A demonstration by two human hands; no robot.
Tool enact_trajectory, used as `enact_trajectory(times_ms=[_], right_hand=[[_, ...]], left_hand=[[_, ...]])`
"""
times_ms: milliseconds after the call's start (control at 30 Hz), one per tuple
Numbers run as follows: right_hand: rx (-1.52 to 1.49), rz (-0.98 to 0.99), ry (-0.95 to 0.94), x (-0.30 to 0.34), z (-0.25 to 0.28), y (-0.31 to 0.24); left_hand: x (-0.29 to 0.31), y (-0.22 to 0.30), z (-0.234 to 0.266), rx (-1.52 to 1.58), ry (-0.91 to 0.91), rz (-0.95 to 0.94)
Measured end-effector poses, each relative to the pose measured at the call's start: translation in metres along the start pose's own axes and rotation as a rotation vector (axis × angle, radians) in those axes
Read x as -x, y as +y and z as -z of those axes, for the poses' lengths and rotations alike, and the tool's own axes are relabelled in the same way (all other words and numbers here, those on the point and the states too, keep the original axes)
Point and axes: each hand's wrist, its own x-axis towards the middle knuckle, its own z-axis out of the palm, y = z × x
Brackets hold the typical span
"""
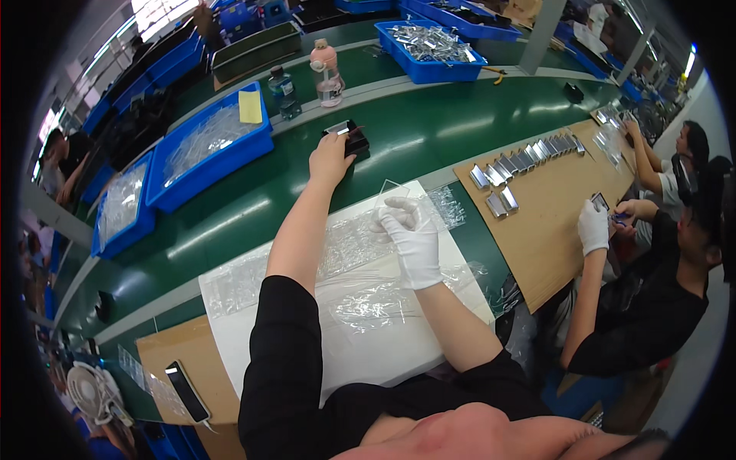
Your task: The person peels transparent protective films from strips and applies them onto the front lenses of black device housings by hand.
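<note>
My bare left hand [331,159] reaches out over the green conveyor belt. Its fingers close on a small silver metal piece [337,129] that sits at a black block-like holder [357,140]. Nearer to me, my right hand [412,238] wears a white glove and pinches a thin, clear rectangular plastic sheet [395,186] at its lower edge. Under that hand, rows of clear plastic pieces [345,245] lie across a white board [376,356].
On the right, a cardboard sheet [529,238] carries silver metal pieces [537,153]; a co-worker's gloved hand [593,228] is beside it. Blue bins [211,149] of clear parts, a pink bottle [327,75] and a dark bottle [284,93] line the far side. A phone [186,391] lies left.
</note>
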Motion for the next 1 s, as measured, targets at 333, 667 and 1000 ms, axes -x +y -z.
enact_trajectory(times_ms=[333, 667, 1000], right_hand=[[0.276, 0.24, -0.157, 0.006, -0.001, 0.0], [0.538, -0.185, -0.415, 0.026, -0.065, -0.002], [0.462, 0.1, -0.492, -0.033, -0.203, 0.007]], left_hand=[[0.124, -0.005, 0.083, 1.495, 0.263, 0.638], [0.342, -0.065, 0.126, 2.061, 0.473, 0.76], [0.347, -0.054, 0.133, 0.988, 0.521, 0.482]])
